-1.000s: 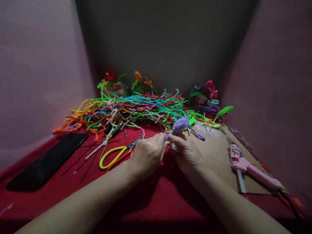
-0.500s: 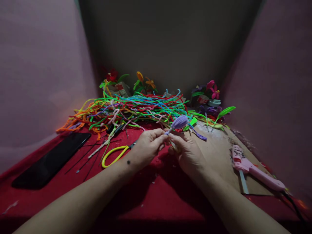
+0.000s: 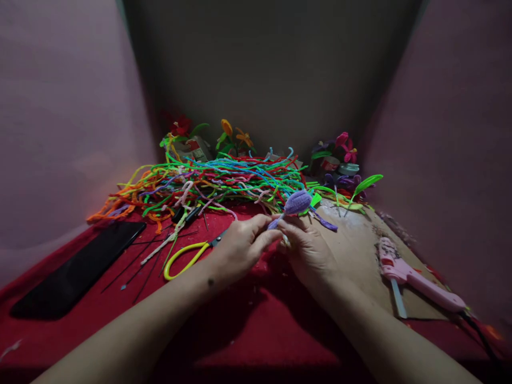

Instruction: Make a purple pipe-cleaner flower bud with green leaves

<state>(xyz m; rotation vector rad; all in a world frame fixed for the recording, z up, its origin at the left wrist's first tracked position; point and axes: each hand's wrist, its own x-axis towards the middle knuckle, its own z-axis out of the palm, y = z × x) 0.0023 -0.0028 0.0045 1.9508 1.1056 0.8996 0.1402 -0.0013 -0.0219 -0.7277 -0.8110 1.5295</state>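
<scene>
A purple pipe-cleaner flower bud [image 3: 298,203] stands tilted above my fingers, with its pale stem running down between them. My right hand [image 3: 310,248] is closed round the lower stem. My left hand [image 3: 248,240] pinches a small purple pipe-cleaner piece [image 3: 274,223] beside the stem; its fingertips nearly meet those of the right hand. What lies deeper inside the fingers is hidden. Yellow-handled scissors [image 3: 186,260] rest on the red cloth by my left wrist, blades partly covered by the hand. A loose purple pipe cleaner [image 3: 326,221] lies just behind my right hand.
A tangled heap of coloured pipe cleaners [image 3: 224,181] spreads across the back, finished flowers [image 3: 236,133] behind it. The black phone [image 3: 80,269] and thin dark wires [image 3: 140,261] lie at left. At right, a corded pink glue gun [image 3: 420,277] rests on cardboard [image 3: 352,256].
The bud has turned slightly and shows more of its broad side. A purple piece now shows more clearly at my left fingertips. The whole view has shifted a little.
</scene>
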